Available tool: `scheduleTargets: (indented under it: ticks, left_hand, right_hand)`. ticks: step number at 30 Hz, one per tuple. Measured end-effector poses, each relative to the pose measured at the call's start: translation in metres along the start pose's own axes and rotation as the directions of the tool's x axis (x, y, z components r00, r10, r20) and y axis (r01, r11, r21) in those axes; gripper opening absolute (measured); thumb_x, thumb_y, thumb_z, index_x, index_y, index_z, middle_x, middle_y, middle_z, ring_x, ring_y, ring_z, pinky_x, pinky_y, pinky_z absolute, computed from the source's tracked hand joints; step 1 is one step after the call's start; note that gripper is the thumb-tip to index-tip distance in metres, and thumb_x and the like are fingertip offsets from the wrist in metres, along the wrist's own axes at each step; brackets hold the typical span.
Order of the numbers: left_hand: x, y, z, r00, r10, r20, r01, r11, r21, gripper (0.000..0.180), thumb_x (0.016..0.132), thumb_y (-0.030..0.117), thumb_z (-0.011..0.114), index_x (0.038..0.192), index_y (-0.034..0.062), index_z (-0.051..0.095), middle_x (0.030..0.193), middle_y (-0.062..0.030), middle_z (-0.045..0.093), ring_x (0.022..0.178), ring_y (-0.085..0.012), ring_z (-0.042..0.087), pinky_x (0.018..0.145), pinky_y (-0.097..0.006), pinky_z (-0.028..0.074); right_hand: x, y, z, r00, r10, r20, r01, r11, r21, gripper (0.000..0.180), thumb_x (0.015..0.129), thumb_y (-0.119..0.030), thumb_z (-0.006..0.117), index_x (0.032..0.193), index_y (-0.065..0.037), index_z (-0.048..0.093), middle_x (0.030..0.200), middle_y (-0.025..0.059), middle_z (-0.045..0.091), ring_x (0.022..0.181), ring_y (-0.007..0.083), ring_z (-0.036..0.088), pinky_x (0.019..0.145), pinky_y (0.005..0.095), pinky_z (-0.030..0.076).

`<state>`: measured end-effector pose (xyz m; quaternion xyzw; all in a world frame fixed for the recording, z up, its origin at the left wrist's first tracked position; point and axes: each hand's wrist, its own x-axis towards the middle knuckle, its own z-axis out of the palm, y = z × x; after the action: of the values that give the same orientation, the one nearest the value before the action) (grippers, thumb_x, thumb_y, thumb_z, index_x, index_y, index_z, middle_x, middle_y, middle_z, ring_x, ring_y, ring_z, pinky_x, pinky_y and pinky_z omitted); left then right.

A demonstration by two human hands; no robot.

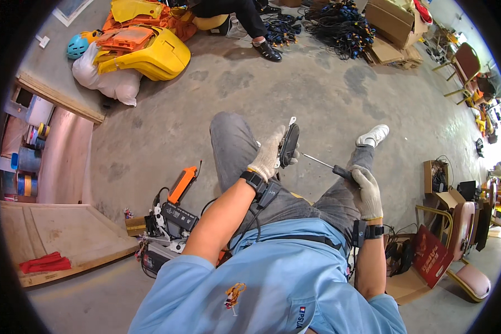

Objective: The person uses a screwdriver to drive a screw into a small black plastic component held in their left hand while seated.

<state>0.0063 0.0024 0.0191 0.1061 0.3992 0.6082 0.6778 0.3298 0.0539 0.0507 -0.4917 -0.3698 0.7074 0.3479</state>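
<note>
At the far left, a red cloth [45, 263] lies on a wooden panel [67, 234] in the lower left of the frame, and to its right an orange-cased device [182, 185] stands among cables and black and white hardware on the floor. Right of that, the left forearm rises from the lower edge, slanting up and to the right, with a black strap at the wrist. The gloved left hand [269, 153], just right of the frame's centre, is closed around a black oblong part [289, 146], its fingertips curling past the part's right side. The part's long axis runs nearly upright, leaning slightly right, with a light metal tab at its top end. Just to the right lies the tip of a screwdriver [340, 170], whose shaft points left and slightly up toward the lower half of the part, across the part's long axis; whether the tip touches the part or the fingertips I cannot tell. The gloved right hand [366, 192], right of centre, is clamped on the screwdriver's black handle, so the part lies up and to the left of this hand. The right forearm comes up almost straight from the lower right, the fist set above the thigh.
</note>
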Motion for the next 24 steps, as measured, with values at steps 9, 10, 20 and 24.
scheduleTargets:
  ticks: [9, 10, 20, 24]
  left_hand:
    - [0.006, -0.007, -0.003, 0.994, -0.004, 0.108, -0.019, 0.976, 0.215, 0.055, 0.109, 0.051, 0.056, 0.125, -0.001, 0.062, 0.104, -0.0152, 0.071, 0.079, -0.0202, 0.075, 0.065, -0.032, 0.066]
    - [0.004, -0.007, -0.002, 0.995, 0.003, 0.1, -0.027, 0.972, 0.233, 0.053, 0.109, 0.05, 0.057, 0.126, -0.0007, 0.062, 0.104, -0.0152, 0.071, 0.081, -0.0208, 0.075, 0.066, -0.032, 0.066]
    - [-0.001, -0.005, 0.004, 0.999, -0.002, 0.055, -0.016, 0.946, 0.322, 0.039, 0.111, 0.037, 0.054, 0.126, 0.0023, 0.063, 0.104, -0.0147, 0.072, 0.084, -0.0226, 0.075, 0.069, -0.035, 0.066]
    - [0.001, -0.007, 0.002, 0.997, -0.009, 0.071, -0.012, 0.957, 0.289, 0.041, 0.11, 0.041, 0.056, 0.123, 0.0027, 0.064, 0.102, -0.014, 0.072, 0.083, -0.0219, 0.075, 0.068, -0.034, 0.066]
  right_hand:
    - [0.0, 0.0, 0.004, 1.0, 0.012, -0.02, -0.012, 1.0, -0.017, 0.027, 0.106, -0.016, 0.064, 0.125, 0.003, 0.066, 0.111, 0.0062, 0.065, 0.098, 0.0169, 0.067, 0.089, 0.0333, 0.06]
    - [-0.001, 0.0, 0.004, 1.0, 0.012, -0.026, -0.013, 1.0, -0.015, 0.027, 0.106, -0.016, 0.064, 0.125, 0.003, 0.066, 0.111, 0.0062, 0.065, 0.098, 0.0169, 0.067, 0.089, 0.0333, 0.06]
    - [-0.005, -0.002, 0.011, 1.0, -0.012, -0.012, 0.012, 1.0, -0.021, 0.032, 0.104, -0.017, 0.066, 0.125, 0.008, 0.065, 0.108, 0.0086, 0.064, 0.095, 0.0176, 0.067, 0.087, 0.033, 0.062]
    - [-0.004, 0.002, 0.008, 1.0, -0.029, 0.003, 0.029, 0.999, -0.035, 0.032, 0.104, -0.017, 0.066, 0.124, 0.008, 0.065, 0.106, 0.0078, 0.064, 0.093, 0.017, 0.067, 0.085, 0.0319, 0.06]
